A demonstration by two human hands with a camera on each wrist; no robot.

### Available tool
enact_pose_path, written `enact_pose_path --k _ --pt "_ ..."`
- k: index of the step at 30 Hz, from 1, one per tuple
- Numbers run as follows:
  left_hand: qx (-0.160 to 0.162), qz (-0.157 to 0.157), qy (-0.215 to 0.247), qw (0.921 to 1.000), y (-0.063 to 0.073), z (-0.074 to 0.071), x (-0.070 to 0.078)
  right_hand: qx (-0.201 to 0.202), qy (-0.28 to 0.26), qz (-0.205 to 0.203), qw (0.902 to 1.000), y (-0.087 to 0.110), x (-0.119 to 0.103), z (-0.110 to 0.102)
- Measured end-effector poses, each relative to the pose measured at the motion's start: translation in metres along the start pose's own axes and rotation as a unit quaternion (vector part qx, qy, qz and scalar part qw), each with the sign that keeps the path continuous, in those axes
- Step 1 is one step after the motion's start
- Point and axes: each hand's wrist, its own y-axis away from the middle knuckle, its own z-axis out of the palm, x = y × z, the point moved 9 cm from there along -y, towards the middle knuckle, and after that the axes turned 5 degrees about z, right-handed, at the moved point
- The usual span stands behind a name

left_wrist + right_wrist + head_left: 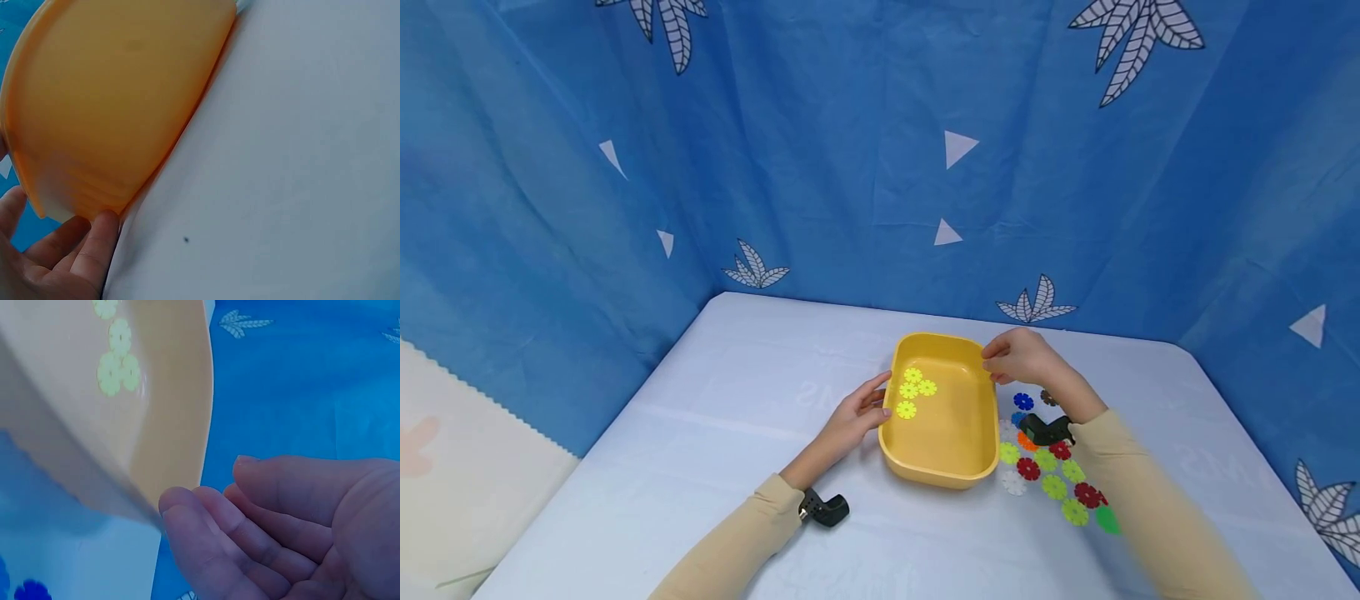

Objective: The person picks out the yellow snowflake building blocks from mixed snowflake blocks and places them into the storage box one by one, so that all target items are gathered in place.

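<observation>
Handling, from the left. The left hand (pixel 850 417) holds the yellow tray (pixel 955 433) at its left side: thumb and forefinger lie at the rim, and the left wrist view shows fingertips against the outer wall. The tray sits near the middle of the white tabletop (pixel 715 408). Judged by its smooth, thin-walled look, it is moulded plastic — light, fairly stiff, not fragile, mildly slippery. The best hold appears to be the rim on opposite long sides, kept level, since the four yellow-green discs (pixel 909 390) lie loose on its floor, toward the left wall, and would probably slide if it tipped. The discs look thin, light and springy; the notched edges should give fingertips purchase.

The right hand (pixel 1026 358) is at the far right corner of the rim. Its fingers are loosely bent with the thumb standing apart; whether any weight is borne there cannot be told. Just beside the tray's right wall lie assorted coloured discs (pixel 1053 487), partly hidden by the right forearm.

Markings, from the left: faint letter-like traces (pixel 820 392) on the tabletop, with similar ones (pixel 1217 462) at the right — not legible with certainty. No brand or label is readable on the tray or discs.
</observation>
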Motion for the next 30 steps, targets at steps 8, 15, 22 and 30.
enact_pose_path --k 8,15,22,30 --pt "-0.005 0.003 0.002 1.0 0.0 0.0 0.002 0.011 0.011 0.022 0.9996 0.017 0.031 -0.023" --pt "-0.006 0.003 -0.001 1.0 0.0 0.0 0.003 0.004 0.004 0.053 0.9986 0.029 0.072 -0.031" --pt "-0.004 0.003 0.0 1.0 0.001 -0.001 0.004 0.0 -0.016 0.084 0.9963 0.041 0.115 -0.034" --pt "-0.004 -0.004 0.001 1.0 0.002 0.0 0.006 0.018 -0.025 0.112 0.9933 0.056 0.153 -0.033"
